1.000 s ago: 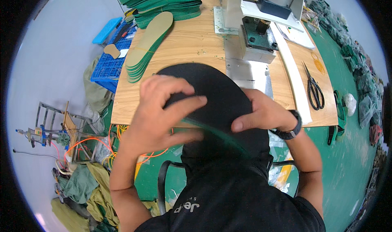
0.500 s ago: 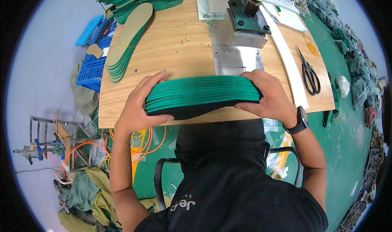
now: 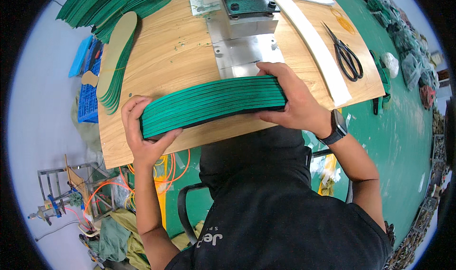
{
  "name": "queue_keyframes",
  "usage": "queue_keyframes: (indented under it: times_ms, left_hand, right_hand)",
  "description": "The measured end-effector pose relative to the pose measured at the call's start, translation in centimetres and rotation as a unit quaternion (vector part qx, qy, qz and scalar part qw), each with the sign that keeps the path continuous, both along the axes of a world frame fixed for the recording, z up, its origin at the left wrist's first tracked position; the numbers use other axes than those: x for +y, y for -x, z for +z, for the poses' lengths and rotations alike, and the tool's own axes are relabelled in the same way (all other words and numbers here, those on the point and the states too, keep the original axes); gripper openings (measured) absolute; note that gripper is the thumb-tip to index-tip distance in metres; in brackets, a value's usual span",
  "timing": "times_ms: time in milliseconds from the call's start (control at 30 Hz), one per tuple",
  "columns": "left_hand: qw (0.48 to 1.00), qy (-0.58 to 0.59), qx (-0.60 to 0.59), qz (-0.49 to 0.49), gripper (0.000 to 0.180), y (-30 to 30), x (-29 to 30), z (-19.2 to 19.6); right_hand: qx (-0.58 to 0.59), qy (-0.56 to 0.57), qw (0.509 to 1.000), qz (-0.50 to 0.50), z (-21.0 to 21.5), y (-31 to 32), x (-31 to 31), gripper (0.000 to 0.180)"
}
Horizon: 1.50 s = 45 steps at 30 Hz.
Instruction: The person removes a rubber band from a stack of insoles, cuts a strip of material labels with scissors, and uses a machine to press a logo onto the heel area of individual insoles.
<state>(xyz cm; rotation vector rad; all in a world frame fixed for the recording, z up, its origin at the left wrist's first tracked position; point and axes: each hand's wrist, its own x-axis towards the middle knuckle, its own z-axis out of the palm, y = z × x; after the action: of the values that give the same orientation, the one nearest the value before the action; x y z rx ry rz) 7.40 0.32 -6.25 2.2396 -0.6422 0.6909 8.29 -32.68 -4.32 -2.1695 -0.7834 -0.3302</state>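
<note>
Between my two hands is a stack of green insoles [image 3: 213, 100], its layered edges facing up and a dark face showing along its lower side. My left hand [image 3: 146, 132] is closed round the stack's left end, thumb on the near side and fingers on the far side. The right end is gripped by my right hand [image 3: 293, 98] in the same way; a dark watch is on that wrist. The stack is held above the front part of the wooden table [image 3: 166, 75], just nearer to me than a metal plate [image 3: 237, 53] under a press block [image 3: 251, 8].
At the left lies a bundle of insoles [image 3: 114, 61] with a beige top, below a larger green pile [image 3: 109, 6]. Black scissors [image 3: 348, 58] lie at the right beside a long white strip [image 3: 313, 46]. A blue crate [image 3: 89, 101] stands off the table's left edge.
The view has turned and shifted. The stack now tilts, its right end higher and its left end lower, with less of the dark face showing. Both hands keep their hold.
</note>
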Motion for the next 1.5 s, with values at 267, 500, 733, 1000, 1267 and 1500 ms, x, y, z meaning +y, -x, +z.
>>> queue_keyframes:
  times_ms: [267, 500, 733, 1000, 1267, 1500]
  left_hand:
    - [0.996, 0.02, 0.077, -0.049, 0.064, -0.4, 0.5, 0.2]
    - [0.966, 0.176, 0.187, 0.022, 0.055, -1.3, -0.9, 1.8]
    - [0.966, 0.148, 0.203, 0.059, 0.042, -4.3, -3.1, 1.6]
    - [0.899, 0.297, 0.315, -0.06, 0.063, -4.7, -3.0, -0.7]
    - [0.952, 0.146, 0.256, -0.081, 0.088, -4.0, -1.3, -0.5]
    - [0.954, 0.083, 0.268, -0.109, 0.095, -4.2, -0.1, 0.1]
  right_hand:
    - [0.015, -0.042, 0.999, 0.024, -0.7, -0.2, -0.6, 0.071]
    - [0.174, -0.173, 0.969, -0.032, -0.5, -0.1, -1.3, 0.055]
    - [0.067, -0.008, 0.994, -0.089, -0.3, -3.5, -3.3, 0.034]
    - [0.091, -0.162, 0.974, -0.128, -2.7, -2.1, -1.6, 0.046]
    - [0.032, -0.04, 0.996, -0.073, -2.0, -0.5, -3.5, 0.049]
    - [0.046, 0.003, 0.996, -0.081, -1.8, -0.4, -3.3, 0.067]
